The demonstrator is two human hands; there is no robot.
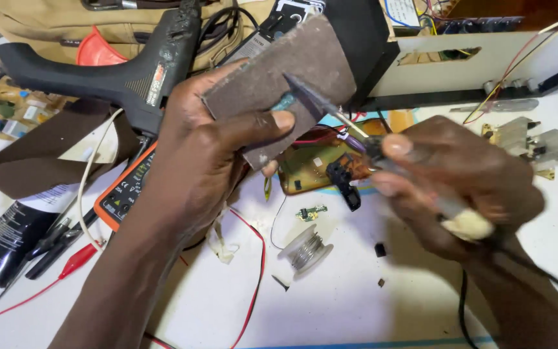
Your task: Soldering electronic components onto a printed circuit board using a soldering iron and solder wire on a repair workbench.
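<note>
Left hand [211,139] is raised above the white table [356,304], thumb across the front and fingers behind, gripping a brown, rough-faced rectangular pad [285,77] that is tilted with its face turned toward the other hand. Right hand [460,184] is closed around the handle of a soldering iron [382,152], held like a pen; its dark, pointed tip [308,94] lies against the face of the brown pad, near the pad's middle, so the iron bridges the gap between the two hands. The right hand is motion-blurred, and a dark cord [463,304] runs down from it beside the wrist. Below and between the hands, on the table, lies a yellowish circuit board [305,171], and just nearer the viewer a small spool of solder wire [305,249] stands, with a tiny green board fragment [310,213] between them. Behind the left hand a black glue gun [117,77] rests over a tan bag [46,26], and an orange-edged multimeter [124,190] sits under the left wrist, partly hidden. A red lead with an alligator clip [75,258] trails across the table to the left. A finned metal heat sink [527,142] sits well apart at the right edge.
</note>
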